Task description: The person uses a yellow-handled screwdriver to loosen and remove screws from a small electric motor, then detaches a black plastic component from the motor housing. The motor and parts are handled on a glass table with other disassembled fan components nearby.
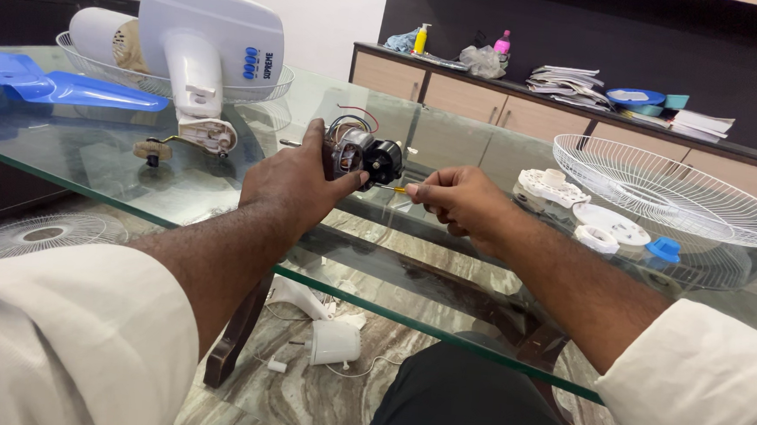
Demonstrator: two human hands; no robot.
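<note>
My left hand (293,181) grips a small black fan motor (364,155) with coloured wires, holding it just above the glass table (92,164). My right hand (458,200) is closed on a screwdriver (391,188) with a yellow handle, its tip pointing left at the motor's lower side. Both hands work over the middle of the table.
A white fan housing (209,45) rests on a wire grille at the back left beside a blue fan blade (49,86). A second white wire grille (669,191), white plastic parts (555,188) and a blue cap (664,249) lie at right. White parts lie on the floor under the glass.
</note>
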